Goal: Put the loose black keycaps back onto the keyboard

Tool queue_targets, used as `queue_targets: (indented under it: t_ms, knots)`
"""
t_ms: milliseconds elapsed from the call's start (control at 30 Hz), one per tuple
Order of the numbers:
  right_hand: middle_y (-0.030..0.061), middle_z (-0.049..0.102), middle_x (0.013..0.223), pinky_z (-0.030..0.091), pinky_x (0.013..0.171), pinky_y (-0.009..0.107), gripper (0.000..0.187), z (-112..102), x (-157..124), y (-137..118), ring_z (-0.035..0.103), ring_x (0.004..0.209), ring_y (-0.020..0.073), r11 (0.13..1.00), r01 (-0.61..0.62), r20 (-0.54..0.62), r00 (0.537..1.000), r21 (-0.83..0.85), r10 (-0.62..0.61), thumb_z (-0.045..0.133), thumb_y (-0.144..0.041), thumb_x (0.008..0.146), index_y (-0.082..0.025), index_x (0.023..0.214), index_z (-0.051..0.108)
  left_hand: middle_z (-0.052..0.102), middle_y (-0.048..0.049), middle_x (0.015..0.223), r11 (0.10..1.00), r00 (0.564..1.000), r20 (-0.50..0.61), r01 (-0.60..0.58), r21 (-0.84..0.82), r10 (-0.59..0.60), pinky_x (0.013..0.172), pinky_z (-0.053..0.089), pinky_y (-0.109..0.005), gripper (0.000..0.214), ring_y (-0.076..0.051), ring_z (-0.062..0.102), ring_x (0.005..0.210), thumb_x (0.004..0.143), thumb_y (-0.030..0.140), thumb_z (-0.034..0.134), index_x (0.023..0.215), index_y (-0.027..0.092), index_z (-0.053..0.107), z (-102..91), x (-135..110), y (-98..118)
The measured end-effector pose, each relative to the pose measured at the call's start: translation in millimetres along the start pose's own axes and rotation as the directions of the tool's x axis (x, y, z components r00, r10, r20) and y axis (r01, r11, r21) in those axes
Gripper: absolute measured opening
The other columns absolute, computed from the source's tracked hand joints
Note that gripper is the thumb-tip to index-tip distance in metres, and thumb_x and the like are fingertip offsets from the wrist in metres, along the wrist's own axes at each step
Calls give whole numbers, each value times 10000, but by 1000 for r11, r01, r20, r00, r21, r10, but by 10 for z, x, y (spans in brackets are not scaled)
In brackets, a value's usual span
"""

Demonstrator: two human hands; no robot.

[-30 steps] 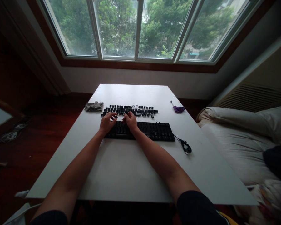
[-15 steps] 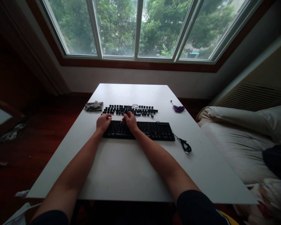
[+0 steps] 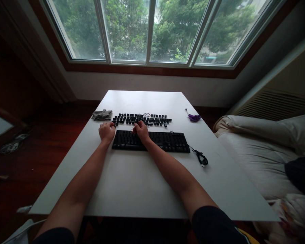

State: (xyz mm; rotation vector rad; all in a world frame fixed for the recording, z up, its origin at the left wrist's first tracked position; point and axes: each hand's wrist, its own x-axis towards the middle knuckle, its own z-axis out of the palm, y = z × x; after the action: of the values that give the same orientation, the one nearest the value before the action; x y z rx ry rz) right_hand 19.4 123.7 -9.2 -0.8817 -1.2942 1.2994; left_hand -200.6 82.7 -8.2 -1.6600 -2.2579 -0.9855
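Fingers [image 3: 138, 125] of the right hand [image 3: 141, 131] curl shut over the far edge of the flat black computer keyboard [image 3: 165, 141], pinching what looks like a thin wire tool [image 3: 132, 130]. The left hand [image 3: 106, 131] sits fisted just beside the board's left end; what it holds, I cannot tell. Work this fine likely wants the board steadied. Loose black keycaps [image 3: 142, 119] lie in rows on the white table [image 3: 132, 189], in no tray or box.

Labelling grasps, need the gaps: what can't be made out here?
Head view only.
Right hand: what, if anything, it pinches over the keyboard; too small, hand covers it.
Left hand: holding anything or not; curled, palm hidden.
Keycaps: legends too small, dim.
Purple item: too small to identify.
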Motion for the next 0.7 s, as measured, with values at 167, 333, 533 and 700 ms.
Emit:
queue_targets:
  t_ms: [167,333,533,700]
  knots:
    - [-46,623,623,482,453,235,291,0,6,8,629,503,144,1000,-2,0,1000,4,2,615,-477,860,-246,825,442,671,-118,1059,999,998,60,19,34,-21,898,438,-444,261,-317,562,1017,868,210,556,1055,243,735,14,-15,-48]
    - [-38,627,629,482,455,243,304,-6,12,11,637,508,153,1000,4,-2,1000,5,-4,628,-488,857,-246,821,449,663,-110,1033,1000,991,134,-2,13,0,903,432,-444,294,-320,548,1028,829,205,600,1079,265,743,46,-16,-79]
    - [-43,626,630,485,457,236,297,-4,12,2,635,515,148,1000,-5,-2,1000,-11,5,619,-487,861,-247,826,447,653,-116,1064,1000,990,144,-8,-10,9,944,428,-458,295,-324,541,1049,824,181,588,1064,260,740,90,-4,-136]
    - [-42,627,628,484,455,235,284,-5,18,21,636,512,148,1000,-3,2,1000,-7,3,614,-472,867,-245,831,447,669,-102,1094,998,988,150,-34,-54,42,992,431,-440,272,-299,556,1052,824,163,570,1017,246,743,108,10,-168]
